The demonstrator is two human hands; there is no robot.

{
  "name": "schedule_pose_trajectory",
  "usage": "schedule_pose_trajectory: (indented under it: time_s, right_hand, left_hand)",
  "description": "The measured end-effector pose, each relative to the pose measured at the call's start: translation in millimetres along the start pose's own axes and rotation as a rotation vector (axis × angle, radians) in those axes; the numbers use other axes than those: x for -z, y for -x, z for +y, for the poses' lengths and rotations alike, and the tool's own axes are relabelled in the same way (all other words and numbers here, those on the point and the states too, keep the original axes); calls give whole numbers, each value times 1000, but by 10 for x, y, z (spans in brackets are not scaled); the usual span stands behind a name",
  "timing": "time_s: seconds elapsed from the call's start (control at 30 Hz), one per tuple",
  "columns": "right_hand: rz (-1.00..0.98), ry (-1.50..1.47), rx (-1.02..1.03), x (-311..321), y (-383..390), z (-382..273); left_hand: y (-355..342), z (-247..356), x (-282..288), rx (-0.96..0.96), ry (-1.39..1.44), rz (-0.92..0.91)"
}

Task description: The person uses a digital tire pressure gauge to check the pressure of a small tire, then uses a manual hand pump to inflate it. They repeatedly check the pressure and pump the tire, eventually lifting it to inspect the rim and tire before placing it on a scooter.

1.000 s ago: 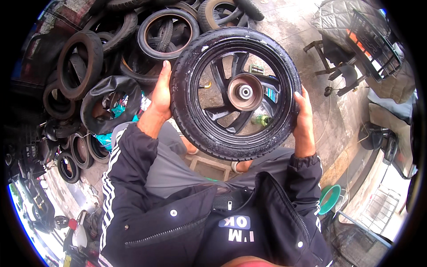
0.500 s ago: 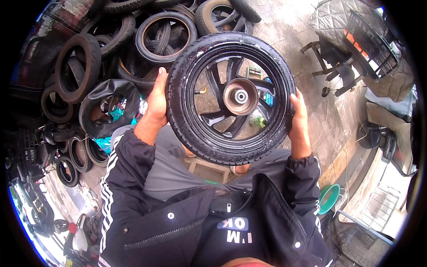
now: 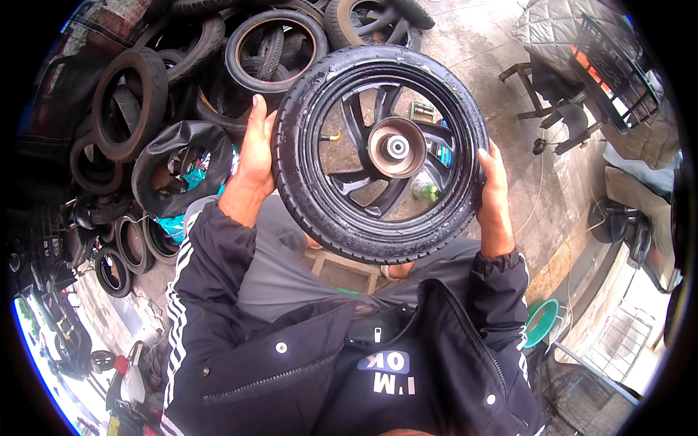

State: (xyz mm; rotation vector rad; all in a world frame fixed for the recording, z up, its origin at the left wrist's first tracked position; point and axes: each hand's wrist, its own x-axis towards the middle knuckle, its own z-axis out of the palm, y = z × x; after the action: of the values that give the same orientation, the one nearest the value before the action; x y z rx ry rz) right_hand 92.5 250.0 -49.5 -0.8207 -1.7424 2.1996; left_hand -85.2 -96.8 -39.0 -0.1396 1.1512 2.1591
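Between my two hands, above my lap, I hold a black motorcycle wheel (image 3: 291, 156) with its tyre on. My left hand (image 3: 254, 156) presses against the left side of the tread, thumb pointing up. On the opposite side my right hand (image 3: 494, 192) grips the tyre, its thumb over the edge and the other fingers partly hidden behind. The rim has broad black spokes and a rusty brown hub (image 3: 397, 147) with a bright metal centre. A valve stem (image 3: 331, 136) with a yellowish tip sticks inward at the rim's left. The tyre's surface looks wet.
Many loose tyres (image 3: 127, 105) lie heaped at the left and far side. An inner tube (image 3: 156, 145) rests nearby. Small boxes and a green bottle (image 3: 426, 192) show through the spokes. At right stand a motorbike with a black basket (image 3: 614, 73) and a green basin (image 3: 542, 323).
The wheel has tilted slightly, with its hub shifting a little right in the picture. Both hands keep their hold. The surroundings shift slightly as the view moves.
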Motion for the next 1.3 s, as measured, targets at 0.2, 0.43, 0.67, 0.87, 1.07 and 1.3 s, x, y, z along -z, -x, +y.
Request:
schedule_pose_trajectory:
  time_s: [0.2,0.43,0.67,0.87,1.07,1.3]
  right_hand:
    - [-5,64,7,-14,-29,35]
    - [-19,79,-3,-85,-7,80]
    - [-15,68,-22,-235,28,55]
    - [-12,111,-56,-154,-6,136]
    - [-58,16,-50,-112,-14,104]
    - [-39,15,-102,-77,-47,121]
  left_hand:
    - [-26,23,59,10,-17,4]
    - [-26,161,58,21,-5,39]
    - [-35,147,148,6,-44,15]
    - [-89,112,220,48,-43,29]
    - [-107,112,259,119,-34,75]
    - [-85,147,292,121,-14,29]
